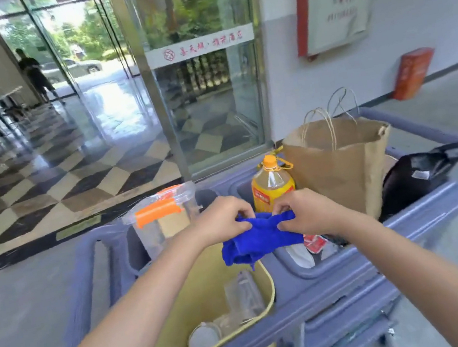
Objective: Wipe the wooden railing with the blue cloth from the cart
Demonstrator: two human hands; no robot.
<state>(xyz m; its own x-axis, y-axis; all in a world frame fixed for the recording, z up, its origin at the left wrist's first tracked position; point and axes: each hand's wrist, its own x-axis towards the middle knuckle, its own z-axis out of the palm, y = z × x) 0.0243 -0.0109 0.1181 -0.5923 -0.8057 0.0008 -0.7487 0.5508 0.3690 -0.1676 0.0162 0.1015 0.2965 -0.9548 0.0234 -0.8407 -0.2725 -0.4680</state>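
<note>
The blue cloth (258,240) hangs bunched between both hands, just above the grey-blue cart (323,281). My left hand (223,219) pinches its upper left edge. My right hand (303,212) pinches its upper right edge. The cloth's lower part droops over the yellow bin (264,281) in the cart. No wooden railing is in view.
The cart holds a clear box with orange clips (162,214), a yellow oil bottle (271,184), a brown paper bag (337,162) and a black bag (414,177). Glass doors (202,66) stand ahead. A person (35,75) stands far left. An orange box (412,72) sits by the wall.
</note>
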